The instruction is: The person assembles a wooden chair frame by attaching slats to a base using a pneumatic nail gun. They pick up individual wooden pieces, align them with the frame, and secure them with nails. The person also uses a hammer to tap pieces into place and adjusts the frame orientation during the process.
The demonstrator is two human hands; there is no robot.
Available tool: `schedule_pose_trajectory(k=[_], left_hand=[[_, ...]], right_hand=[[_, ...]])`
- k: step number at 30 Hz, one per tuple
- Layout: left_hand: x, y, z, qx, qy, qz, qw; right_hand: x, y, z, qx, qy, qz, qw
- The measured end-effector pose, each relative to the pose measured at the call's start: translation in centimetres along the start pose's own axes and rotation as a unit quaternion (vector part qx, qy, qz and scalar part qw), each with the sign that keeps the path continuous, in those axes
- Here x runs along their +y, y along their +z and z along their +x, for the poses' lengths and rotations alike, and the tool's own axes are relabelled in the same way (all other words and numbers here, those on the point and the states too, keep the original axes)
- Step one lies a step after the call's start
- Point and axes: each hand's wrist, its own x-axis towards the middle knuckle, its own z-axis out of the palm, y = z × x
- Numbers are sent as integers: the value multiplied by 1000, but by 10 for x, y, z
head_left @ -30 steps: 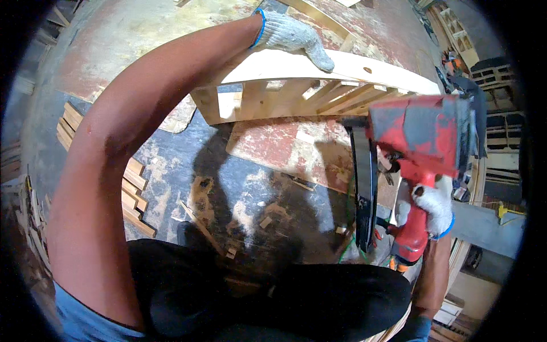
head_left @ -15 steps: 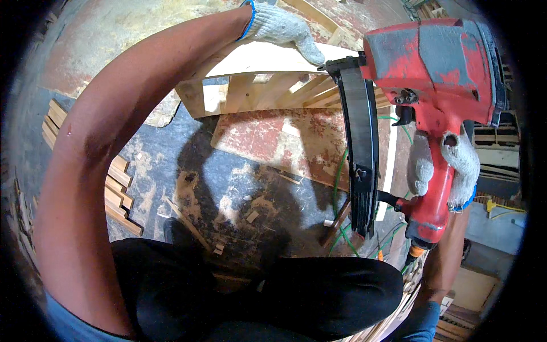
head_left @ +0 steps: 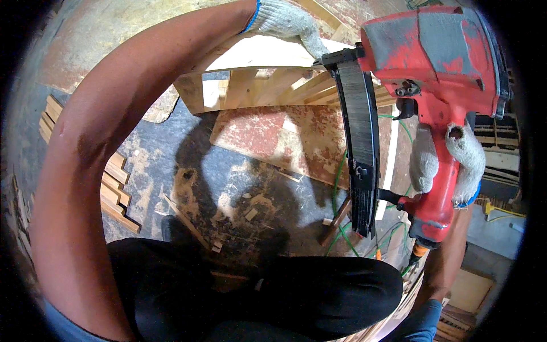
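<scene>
My right hand (head_left: 468, 159), in a white knit glove, is wrapped round the handle of a red and grey nail gun (head_left: 393, 62). A long black magazine (head_left: 357, 137) with a strip of fasteners hangs from the gun. At the far side, my gloved left hand (head_left: 285, 24) grips the top board of a slatted wooden frame (head_left: 245, 91). Some of its fingers are hidden behind the board. The gun's nose is close to the left fingertips, at the board's right end. Whether the nose touches the wood I cannot tell.
A worn reddish board (head_left: 262, 137) lies under the frame. Cut wood strips (head_left: 117, 194) are stacked at the left. A green hose (head_left: 342, 228) runs across the floor below the gun. Sawdust and offcuts litter the dark floor (head_left: 154, 154); lumber (head_left: 496, 137) is stacked at the right.
The nail gun and my right hand have shifted slightly; the gun's body is a little higher. My left hand stays on the board.
</scene>
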Motion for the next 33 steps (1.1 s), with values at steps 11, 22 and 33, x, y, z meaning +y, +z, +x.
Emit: schedule_pose_trajectory(k=[11, 22, 33], left_hand=[[-45, 16, 28, -13, 98, -112, 989], [41, -5, -7, 0, 45, 138, 989], [63, 4, -14, 123, 33, 299, 946]], right_hand=[[-10, 17, 13, -42, 32, 27, 998], [-45, 27, 23, -66, 90, -40, 993], [-39, 29, 18, -39, 115, -72, 990]])
